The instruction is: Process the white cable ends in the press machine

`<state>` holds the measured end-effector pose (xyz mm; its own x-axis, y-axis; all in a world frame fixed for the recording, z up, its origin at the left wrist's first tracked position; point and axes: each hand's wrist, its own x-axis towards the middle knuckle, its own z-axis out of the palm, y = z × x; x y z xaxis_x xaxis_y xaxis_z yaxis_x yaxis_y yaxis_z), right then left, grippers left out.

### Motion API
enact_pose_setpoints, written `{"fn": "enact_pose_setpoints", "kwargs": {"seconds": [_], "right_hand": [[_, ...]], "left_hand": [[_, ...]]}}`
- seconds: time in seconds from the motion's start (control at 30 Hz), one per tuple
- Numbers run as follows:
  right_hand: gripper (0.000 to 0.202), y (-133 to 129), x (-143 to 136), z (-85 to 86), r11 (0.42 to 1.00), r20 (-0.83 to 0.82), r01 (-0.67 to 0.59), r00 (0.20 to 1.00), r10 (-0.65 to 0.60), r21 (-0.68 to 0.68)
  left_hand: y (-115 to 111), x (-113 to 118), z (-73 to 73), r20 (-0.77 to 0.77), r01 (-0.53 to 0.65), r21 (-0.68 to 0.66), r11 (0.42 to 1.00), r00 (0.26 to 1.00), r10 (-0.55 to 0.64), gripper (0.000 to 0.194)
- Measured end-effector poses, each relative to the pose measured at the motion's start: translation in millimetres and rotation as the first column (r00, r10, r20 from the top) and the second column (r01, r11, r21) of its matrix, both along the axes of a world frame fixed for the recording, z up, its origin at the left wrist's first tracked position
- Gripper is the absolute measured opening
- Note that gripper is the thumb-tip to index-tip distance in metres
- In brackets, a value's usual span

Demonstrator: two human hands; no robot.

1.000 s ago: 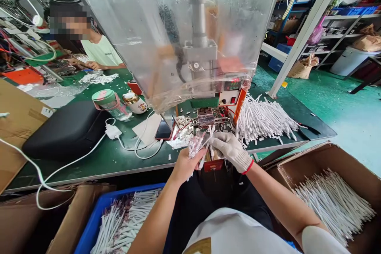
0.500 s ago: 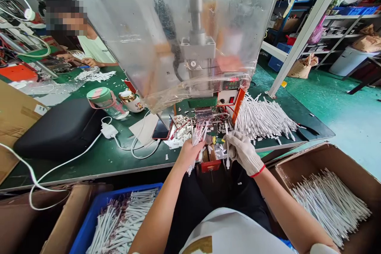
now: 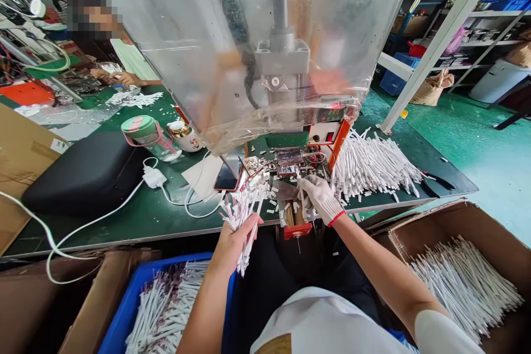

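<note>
My left hand [image 3: 232,240], bare, is closed around a bundle of thin white tube-like strips [image 3: 244,204], some with pinkish ends, fanned out at the top. My right hand [image 3: 320,197], in a white glove with a red cuff edge, pinches one white strip [image 3: 304,204] at the front of the press. The strip's far end is near the small metal fixture [image 3: 289,168]; whether it touches cannot be made out. Below the right fingers sits a red block [image 3: 297,230] at the table's edge.
A clear plastic shield [image 3: 186,55] covers the press. White strips [image 3: 373,168] lie piled at right, near black-handled pliers [image 3: 435,181]. A blue bin [image 3: 114,315] and a cardboard box [image 3: 452,221] hold more strips. A phone [image 3: 227,175] and cables lie left. A co-worker [image 3: 133,61] sits beyond.
My left hand has moved left and toward me with its bundle, away from the fixture. My right hand has moved slightly left and forward with the strip toward the fixture. The view has shifted slightly.
</note>
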<state>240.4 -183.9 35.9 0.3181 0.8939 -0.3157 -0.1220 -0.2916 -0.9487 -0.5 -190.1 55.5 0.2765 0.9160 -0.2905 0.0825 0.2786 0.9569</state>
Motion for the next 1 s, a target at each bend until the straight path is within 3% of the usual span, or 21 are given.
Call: {"fn": "enact_pose_setpoints", "kwargs": {"seconds": [0.2,0.5,0.6,0.7,0.77,0.87,1.0], "right_hand": [[0.028,2.5,-0.1,5.9,1.0,-0.035,-0.007,0.999,0.006,-0.022],[0.03,7.3,2.0,-0.6,0.999,-0.057,-0.025,0.998,0.022,-0.041],[0.032,3.7,1.2,4.1,0.999,0.021,0.019,1.0,-0.018,-0.034],[0.033,-5.5,-1.8,17.1,0.997,0.177,0.058,0.982,-0.067,0.058],[0.03,-12.8,-5.8,28.0,0.991,0.206,-0.038,0.978,0.012,0.125],[0.027,-21.2,-14.6,40.5,0.957,0.108,-0.228,0.972,0.211,0.181],[0.032,-27.9,-21.9,44.9,0.953,-0.053,-0.223,0.97,0.238,0.207]], "left_hand": [[-1.8,-1.0,-7.6,-0.009,0.0,-0.005,1.0,1.0,0.0,0.041],[-3.2,3.8,1.1,-0.045,0.066,0.017,0.998,0.997,-0.066,0.043],[-2.0,5.0,3.9,-0.078,0.114,0.06,0.992,0.991,-0.109,0.043],[-0.4,5.5,5.8,-0.112,0.162,0.11,0.981,0.982,-0.15,0.041],[0.7,6.4,7.1,-0.139,0.195,0.141,0.971,0.975,-0.175,0.04],[1.6,10.3,9.5,-0.153,0.255,0.126,0.959,0.96,-0.235,0.037],[0.1,17.7,13.7,-0.136,0.305,0.095,0.948,0.947,-0.291,0.033]]}}
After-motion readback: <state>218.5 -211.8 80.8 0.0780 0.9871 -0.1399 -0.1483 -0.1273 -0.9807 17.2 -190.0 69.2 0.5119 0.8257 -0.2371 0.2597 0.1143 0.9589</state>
